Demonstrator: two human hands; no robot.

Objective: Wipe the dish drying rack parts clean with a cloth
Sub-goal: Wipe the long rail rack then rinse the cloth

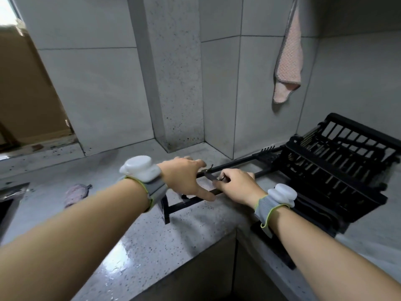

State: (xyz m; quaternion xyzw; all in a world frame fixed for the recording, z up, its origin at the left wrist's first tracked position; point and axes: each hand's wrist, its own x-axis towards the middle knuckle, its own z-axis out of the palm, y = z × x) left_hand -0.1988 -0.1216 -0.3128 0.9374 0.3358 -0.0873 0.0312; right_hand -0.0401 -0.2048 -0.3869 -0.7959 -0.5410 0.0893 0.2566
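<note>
A black metal rack frame [235, 164] lies flat on the grey speckled counter [138, 235]. My left hand [184, 174] rests over its left end, fingers curled round a bar. My right hand [235, 184] pinches a small dark part of the frame near the middle. A black slatted rack basket [338, 166] sits tilted at the right, on the frame's far end. A crumpled purple-grey cloth [76, 194] lies on the counter to the left, apart from both hands. A pink cloth [289, 61] hangs on the wall above the basket.
Grey tiled walls meet in a corner behind the counter, with a pillar [171, 72] jutting out. A window opening [26, 88] is at the left. A dark sink edge [8, 205] shows at the far left. The counter's front edge drops off below my arms.
</note>
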